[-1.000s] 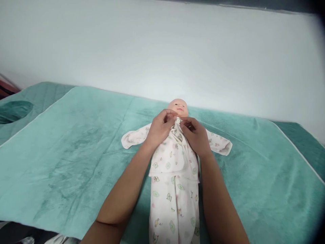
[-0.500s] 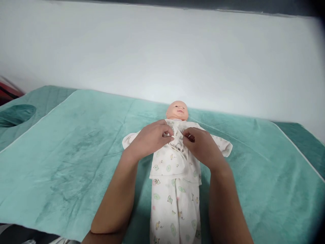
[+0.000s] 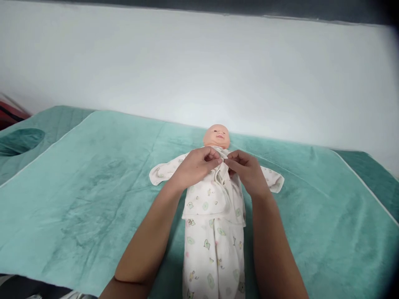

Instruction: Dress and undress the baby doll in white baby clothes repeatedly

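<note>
A baby doll (image 3: 216, 136) lies on its back with its head at the far end. It wears a white printed baby shirt (image 3: 205, 201) and matching printed trousers (image 3: 215, 257). Over the doll's chest, my left hand (image 3: 201, 164) pinches a thin white cloth tie (image 3: 222, 160) between thumb and forefinger. My right hand (image 3: 245, 168) is closed in a pinch on the tie from the other side, fingertips almost meeting the left ones. Loose loops of white strip hang below the fingers on the shirt front. Both sleeves stretch out sideways.
A teal cover (image 3: 93, 187) spreads under the doll, with an oval hole (image 3: 21, 141) at the left. Behind rises a white wall (image 3: 199, 70). A red item (image 3: 12, 112) shows at the far left edge.
Both hands have come closer together and moved slightly up towards the doll's neck. The white tie is now lifted between the fingertips.
</note>
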The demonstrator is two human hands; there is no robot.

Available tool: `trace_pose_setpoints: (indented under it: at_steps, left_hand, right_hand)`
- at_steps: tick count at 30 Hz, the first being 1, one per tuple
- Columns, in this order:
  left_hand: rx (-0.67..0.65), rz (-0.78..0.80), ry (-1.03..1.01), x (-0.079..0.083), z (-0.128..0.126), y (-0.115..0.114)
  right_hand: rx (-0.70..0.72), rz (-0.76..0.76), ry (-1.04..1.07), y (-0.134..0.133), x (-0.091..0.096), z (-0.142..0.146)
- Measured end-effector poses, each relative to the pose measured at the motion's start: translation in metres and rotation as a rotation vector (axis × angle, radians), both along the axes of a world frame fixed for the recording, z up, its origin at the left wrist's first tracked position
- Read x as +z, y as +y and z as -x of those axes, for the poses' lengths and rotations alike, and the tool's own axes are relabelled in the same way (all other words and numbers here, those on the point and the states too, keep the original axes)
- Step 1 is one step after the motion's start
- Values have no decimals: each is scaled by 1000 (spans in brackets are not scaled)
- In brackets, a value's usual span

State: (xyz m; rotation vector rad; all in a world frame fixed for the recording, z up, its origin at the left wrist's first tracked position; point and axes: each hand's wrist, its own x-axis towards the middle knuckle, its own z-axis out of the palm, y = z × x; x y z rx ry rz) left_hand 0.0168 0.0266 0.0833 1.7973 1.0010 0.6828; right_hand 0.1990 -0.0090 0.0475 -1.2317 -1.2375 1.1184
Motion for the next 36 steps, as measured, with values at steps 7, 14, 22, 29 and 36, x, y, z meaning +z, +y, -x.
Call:
trace_pose_setpoints:
  at_steps: [7, 14, 22, 29, 36]
  left_hand:
    - [-41, 84, -72, -6, 1, 6]
    - [-63, 159, -123, -3, 1, 5]
    - [-64, 168, -123, -1, 1, 5]
    - [-25, 164, -85, -2, -2, 4]
    - [3, 145, -87, -5, -2, 4]
  right_hand:
    - [92, -40, 113, 5, -14, -3]
    - [78, -56, 128, 8, -23, -4]
    - [88, -80, 97, 9, -23, -4]
    - [92, -78, 135, 12, -29, -9]
    - [138, -94, 138, 11, -29, -14]
